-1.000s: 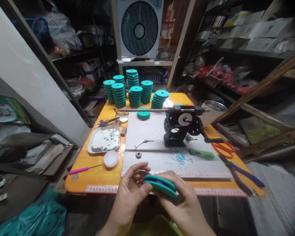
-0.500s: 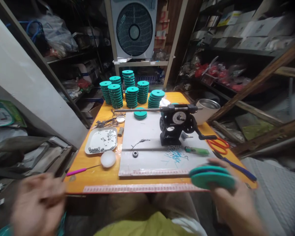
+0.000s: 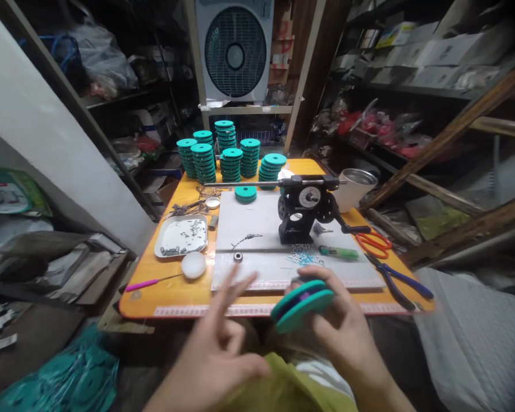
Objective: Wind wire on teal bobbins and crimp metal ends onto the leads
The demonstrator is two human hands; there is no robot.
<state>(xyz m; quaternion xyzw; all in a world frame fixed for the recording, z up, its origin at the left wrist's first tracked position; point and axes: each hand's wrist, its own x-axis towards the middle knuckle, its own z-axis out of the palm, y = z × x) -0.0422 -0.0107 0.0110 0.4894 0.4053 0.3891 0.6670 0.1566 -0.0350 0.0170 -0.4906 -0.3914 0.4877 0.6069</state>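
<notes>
Presently, the apparent step is handling the green spool (image 3: pixel 304 313), right hand (image 3: pixel 345 323) pinching it; left hand (image 3: pixel 221 349), spread, must close to assist.

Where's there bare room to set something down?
The white board has a mostly bare patch between its green spool, winder and dark chain-like piece. Another lies on the orange table between pink-handled tool and front ruler strip. Crowded: spool stacks at back, scissors and pliers right, right hand and held spool in front.
</notes>
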